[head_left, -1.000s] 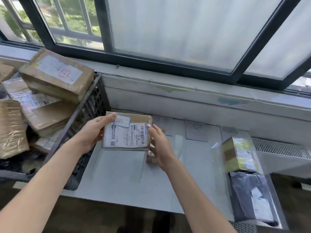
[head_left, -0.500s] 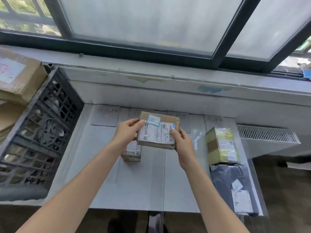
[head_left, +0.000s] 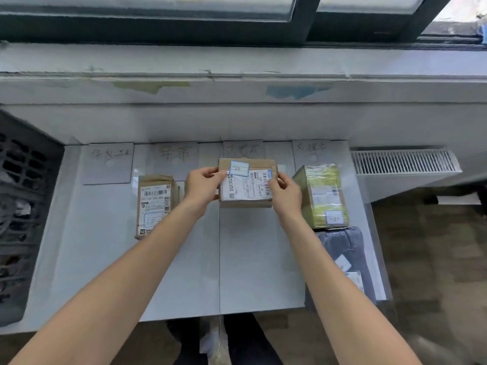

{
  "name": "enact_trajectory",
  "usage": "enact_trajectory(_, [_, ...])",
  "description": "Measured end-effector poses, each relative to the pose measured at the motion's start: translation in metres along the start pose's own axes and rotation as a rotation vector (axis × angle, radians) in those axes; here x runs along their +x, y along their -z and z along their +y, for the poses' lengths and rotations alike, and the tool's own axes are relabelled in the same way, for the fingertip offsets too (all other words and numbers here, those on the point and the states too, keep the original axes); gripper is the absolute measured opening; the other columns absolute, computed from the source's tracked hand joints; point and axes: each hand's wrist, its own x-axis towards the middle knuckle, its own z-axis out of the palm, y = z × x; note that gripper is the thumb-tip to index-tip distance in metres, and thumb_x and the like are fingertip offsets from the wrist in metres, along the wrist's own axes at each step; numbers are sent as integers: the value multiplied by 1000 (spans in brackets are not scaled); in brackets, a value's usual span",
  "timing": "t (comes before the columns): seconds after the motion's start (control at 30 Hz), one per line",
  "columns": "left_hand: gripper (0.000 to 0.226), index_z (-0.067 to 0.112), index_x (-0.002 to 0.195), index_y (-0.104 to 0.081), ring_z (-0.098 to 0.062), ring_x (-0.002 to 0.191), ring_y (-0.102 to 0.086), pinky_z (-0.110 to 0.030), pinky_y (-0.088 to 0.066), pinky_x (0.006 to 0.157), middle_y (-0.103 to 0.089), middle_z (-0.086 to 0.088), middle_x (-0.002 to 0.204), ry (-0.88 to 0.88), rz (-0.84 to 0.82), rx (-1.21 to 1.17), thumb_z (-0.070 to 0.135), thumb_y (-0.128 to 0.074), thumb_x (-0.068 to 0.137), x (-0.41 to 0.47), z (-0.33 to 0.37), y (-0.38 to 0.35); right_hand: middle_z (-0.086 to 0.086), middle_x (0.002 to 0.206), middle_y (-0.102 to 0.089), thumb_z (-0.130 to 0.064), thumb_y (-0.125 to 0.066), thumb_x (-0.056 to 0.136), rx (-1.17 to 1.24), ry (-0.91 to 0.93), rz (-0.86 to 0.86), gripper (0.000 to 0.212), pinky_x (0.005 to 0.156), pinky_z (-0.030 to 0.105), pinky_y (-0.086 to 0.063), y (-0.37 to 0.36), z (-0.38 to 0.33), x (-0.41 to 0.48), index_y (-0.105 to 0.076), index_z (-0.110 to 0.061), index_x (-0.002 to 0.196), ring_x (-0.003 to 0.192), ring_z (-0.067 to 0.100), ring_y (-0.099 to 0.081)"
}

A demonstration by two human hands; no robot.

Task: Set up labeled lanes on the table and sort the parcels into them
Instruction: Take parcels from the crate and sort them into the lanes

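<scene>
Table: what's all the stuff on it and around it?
table: 1, white, below window
lane labels: 4, white, table's far edge
held cardboard parcel: 1, brown, over third lane
lying cardboard parcel: 1, brown, second lane
wrapped parcel: 1, yellow-green, fourth lane
bag parcel: 1, dark grey, fourth lane, nearer
crate: 1, black, far left
vent grille: 1, white, far right
left hand: 1, grips held parcel's left end
right hand: 1, grips its right end

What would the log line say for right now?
phase: sorting | left hand: holds cardboard parcel | right hand: holds it too | position: before third label sheet | released: no
</scene>
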Motion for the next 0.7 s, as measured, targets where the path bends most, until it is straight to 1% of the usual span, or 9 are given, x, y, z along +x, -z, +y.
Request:
enact_trajectory(0.1, [27,5,120,-66,-23,90,-73,-36,-61,64,-73,-10,106,46,-7,16,13,-66,94,7,-8,-16,5,106,-74,-14,-58,94,-21,-31,42,25,83,38,-55,7,10,14,-70,-14,116,100,24,-69])
enact_trajectory(0.13, [29,5,122,-65,-24,90,-73,-37,-61,65,-73,-11,108,59,-9,21,12,-65,94,9,-10,-20,5,109,-73,-15,-59,93,-29,-41,57,27,90,41,-56,10,12,17,-69,-14,119,103,24,-68])
enact_trajectory(0.2, [29,5,123,-64,-24,88,-73,-38,-61,64,-72,-12,109,75,-6,34,9,-64,94,12,-15,-26,6,113,-73,-15,-61,93,-50,-49,72,33,96,44,-54,13,16,22,-67,-11,125,106,23,-68])
enact_trajectory(0.3, [30,4,124,-63,-28,93,-73,-41,-61,66,-72,-13,111,86,18,62,6,-63,94,14,-23,-27,6,115,-72,-14,-60,92,-106,-38,55,33,94,40,-54,12,22,27,-67,-11,124,102,21,-67])
enact_trajectory(0.37, [31,4,124,-63,-28,93,-72,-38,-60,62,-71,-13,111,92,52,83,6,-63,93,16,-28,-24,7,115,-72,-12,-59,93,-133,-32,28,32,85,33,-53,8,25,28,-67,-11,124,97,20,-66])
enact_trajectory(0.43, [30,4,123,-64,-28,92,-72,-36,-59,60,-71,-13,111,97,69,95,6,-63,93,17,-32,-20,7,116,-72,-11,-59,94,-174,-25,6,32,78,25,-47,3,28,30,-66,-9,125,96,20,-65])
enact_trajectory(0.5, [28,4,122,-64,-27,91,-73,-35,-59,58,-71,-13,109,103,75,100,6,-63,94,18,-35,-17,8,118,-71,-11,-59,94,-200,-27,-7,35,81,27,-48,-1,30,31,-65,-7,128,103,23,-66])
enact_trajectory(0.6, [25,5,118,-65,-28,92,-72,-36,-59,60,-72,-13,108,120,74,94,4,-62,94,18,-40,-14,10,121,-70,-12,-58,95,-223,-40,-28,36,90,35,-53,-4,34,30,-64,-7,130,109,25,-65])
enact_trajectory(0.7, [26,5,120,-65,-27,91,-72,-37,-59,61,-72,-12,107,122,71,97,4,-62,94,19,-43,-13,10,123,-69,-14,-57,96,-246,-41,-29,37,90,35,-53,-7,37,29,-62,-8,132,109,26,-65])
